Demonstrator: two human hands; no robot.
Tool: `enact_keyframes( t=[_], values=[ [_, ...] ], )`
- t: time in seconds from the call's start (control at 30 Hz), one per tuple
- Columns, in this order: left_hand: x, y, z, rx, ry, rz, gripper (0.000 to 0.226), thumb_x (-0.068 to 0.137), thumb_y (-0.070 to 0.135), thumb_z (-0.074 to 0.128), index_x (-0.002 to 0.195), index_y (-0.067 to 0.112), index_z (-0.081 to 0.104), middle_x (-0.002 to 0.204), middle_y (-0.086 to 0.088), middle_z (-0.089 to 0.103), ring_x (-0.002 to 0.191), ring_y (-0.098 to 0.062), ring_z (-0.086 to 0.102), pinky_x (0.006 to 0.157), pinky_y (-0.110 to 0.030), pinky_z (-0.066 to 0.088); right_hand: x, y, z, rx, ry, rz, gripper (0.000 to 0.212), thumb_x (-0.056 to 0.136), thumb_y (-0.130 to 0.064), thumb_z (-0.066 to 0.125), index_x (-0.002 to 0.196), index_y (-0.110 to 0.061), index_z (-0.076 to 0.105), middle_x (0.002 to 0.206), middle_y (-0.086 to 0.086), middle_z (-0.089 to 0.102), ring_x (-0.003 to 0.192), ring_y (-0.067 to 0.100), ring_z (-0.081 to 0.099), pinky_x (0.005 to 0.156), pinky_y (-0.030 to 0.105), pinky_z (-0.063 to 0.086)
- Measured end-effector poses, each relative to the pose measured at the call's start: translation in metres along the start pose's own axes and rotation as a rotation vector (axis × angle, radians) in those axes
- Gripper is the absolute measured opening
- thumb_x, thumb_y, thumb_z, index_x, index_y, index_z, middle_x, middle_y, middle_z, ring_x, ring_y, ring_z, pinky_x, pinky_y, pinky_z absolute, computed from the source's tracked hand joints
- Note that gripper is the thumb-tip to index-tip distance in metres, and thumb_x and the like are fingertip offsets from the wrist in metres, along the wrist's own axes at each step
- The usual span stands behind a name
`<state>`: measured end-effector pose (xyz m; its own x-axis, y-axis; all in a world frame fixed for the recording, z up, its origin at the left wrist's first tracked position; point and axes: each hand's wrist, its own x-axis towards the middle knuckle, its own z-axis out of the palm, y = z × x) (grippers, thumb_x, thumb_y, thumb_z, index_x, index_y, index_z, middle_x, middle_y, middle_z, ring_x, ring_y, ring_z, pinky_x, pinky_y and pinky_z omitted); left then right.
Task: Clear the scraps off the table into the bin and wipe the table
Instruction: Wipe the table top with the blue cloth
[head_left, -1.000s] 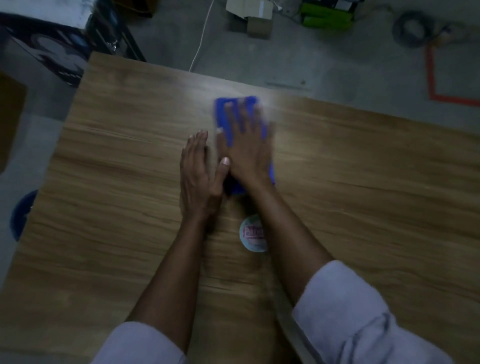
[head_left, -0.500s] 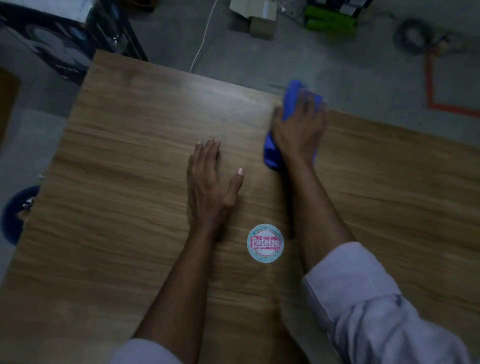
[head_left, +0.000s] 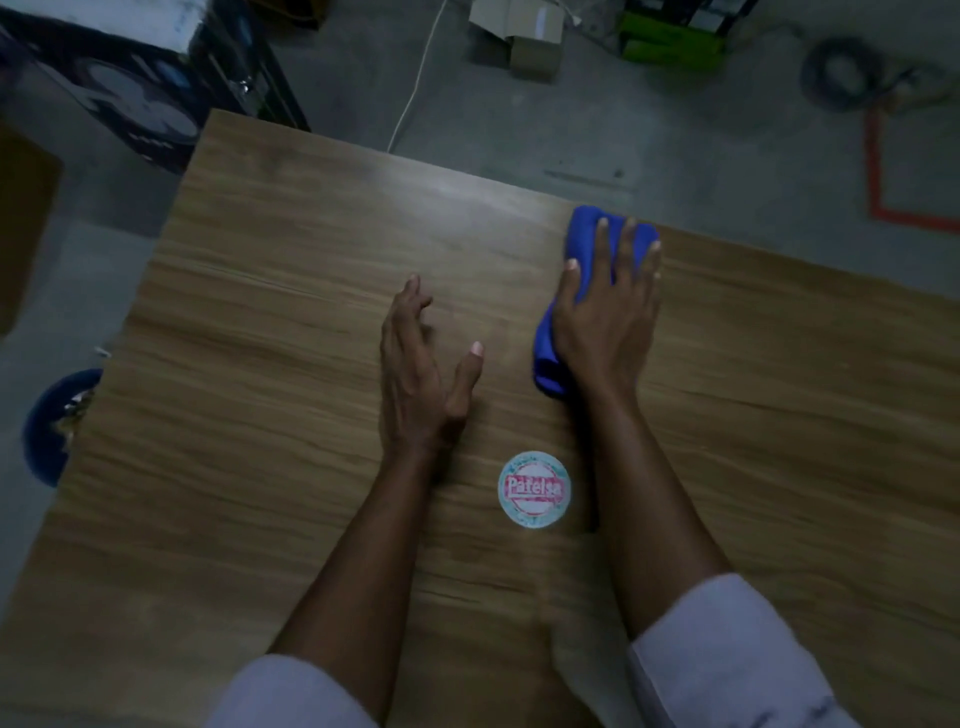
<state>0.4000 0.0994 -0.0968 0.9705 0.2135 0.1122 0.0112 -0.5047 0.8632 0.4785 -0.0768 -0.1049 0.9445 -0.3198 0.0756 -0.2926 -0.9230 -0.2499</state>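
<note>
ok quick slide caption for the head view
Head view: right hand presses a blue cloth onto the wooden table, left hand open beside it.

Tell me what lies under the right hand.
A blue cloth, pressed onto the table by the right hand; it shows past the fingers and beside the wrist. Whatever is beneath the cloth is covered.

Left hand (head_left: 415, 374) and right hand (head_left: 608, 322) are bare, below 2 loose, pale sleeves (head_left: 727, 649) bunched mid-forearm.
</note>
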Motion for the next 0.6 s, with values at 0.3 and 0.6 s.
enact_keyframes(
  t=[0.3, 0.6],
  values=[
    [0.001, -0.002, -0.002, 0.05, 0.001, 0.026, 0.078, 0.093, 0.042, 0.063, 0.155, 0.004, 0.032, 0.156, -0.004, 0.039, 0.144, -0.017, 0.038, 0.114, -0.044, 0.04, 0.042, -0.067, 0.012, 0.005, -0.193, -0.359, 0.061, 0.108, -0.05, 0.024, 0.165, -0.03, 0.014, 0.173, 0.0, 0.008, 0.159, 0.032, 0.003, 0.126, 0.045, 0.008],
    [-0.007, -0.005, -0.008, 0.041, 0.128, 0.096, 0.05, 0.097, 0.034, 0.057, 0.136, 0.002, 0.055, 0.144, -0.013, 0.055, 0.141, -0.038, 0.043, 0.112, -0.058, 0.037, -0.087, 0.008, -0.013, 0.156, -0.312, -1.004, 0.056, 0.101, -0.044, 0.041, 0.155, -0.028, 0.042, 0.165, -0.007, 0.026, 0.156, 0.024, 0.019, 0.121, 0.04, 0.021]
  ],
)
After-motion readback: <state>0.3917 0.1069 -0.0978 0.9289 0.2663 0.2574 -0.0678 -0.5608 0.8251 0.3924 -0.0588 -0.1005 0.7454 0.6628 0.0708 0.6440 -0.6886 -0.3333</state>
